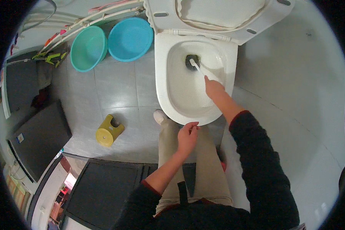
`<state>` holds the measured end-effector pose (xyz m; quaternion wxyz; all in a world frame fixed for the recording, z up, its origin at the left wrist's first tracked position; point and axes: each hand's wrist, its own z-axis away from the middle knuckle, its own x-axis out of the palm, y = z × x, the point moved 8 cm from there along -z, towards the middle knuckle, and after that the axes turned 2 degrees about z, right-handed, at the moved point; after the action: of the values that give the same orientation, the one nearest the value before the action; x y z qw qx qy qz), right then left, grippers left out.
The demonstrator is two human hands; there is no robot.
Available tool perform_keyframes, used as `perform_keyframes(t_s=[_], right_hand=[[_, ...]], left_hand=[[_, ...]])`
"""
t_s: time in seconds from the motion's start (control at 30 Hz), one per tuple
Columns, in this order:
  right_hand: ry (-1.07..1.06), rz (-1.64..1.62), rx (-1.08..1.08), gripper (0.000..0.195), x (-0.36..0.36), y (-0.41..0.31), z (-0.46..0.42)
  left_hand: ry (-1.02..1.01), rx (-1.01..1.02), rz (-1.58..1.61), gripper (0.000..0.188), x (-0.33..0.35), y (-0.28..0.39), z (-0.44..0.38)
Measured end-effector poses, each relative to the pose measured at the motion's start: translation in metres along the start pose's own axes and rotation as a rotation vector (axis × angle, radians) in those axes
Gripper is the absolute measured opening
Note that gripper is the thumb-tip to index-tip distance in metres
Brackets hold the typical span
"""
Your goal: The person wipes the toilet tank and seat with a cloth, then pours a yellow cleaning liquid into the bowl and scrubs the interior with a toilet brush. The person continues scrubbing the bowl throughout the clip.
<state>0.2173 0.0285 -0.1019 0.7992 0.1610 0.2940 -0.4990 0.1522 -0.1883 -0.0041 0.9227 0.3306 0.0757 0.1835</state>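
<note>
My right hand [214,86] is closed around the white handle of a toilet brush [196,66]. The dark brush head sits at the drain opening near the back of the white toilet bowl [187,95]. Above the bowl, the toilet seat and lid [218,26] are raised. My left hand [187,134] is held in front of the toilet's front rim, over my legs, with its fingers loosely curled and nothing seen in it.
A green plastic basin [88,49] and a blue plastic basin [131,39] lie left of the toilet, beside white pipes [83,21]. A yellow plastic stool [109,131] stands on the grey tiled floor [116,86]. The wall [287,86] is close on the right.
</note>
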Motion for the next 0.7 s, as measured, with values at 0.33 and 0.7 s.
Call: perform_keyframes(t_s=[0.33,0.7], right_hand=[[0.080,-0.051,0.006,0.040,-0.062,0.082,0.046],[-0.031,-0.970,0.059,0.050,0.110,-0.039,0.070]], left_hand=[[-0.040,0.012,0.023,0.023,0.002,0.000,0.002],[-0.005,0.134,-0.322,0.044,-0.008,0.003,-0.015]])
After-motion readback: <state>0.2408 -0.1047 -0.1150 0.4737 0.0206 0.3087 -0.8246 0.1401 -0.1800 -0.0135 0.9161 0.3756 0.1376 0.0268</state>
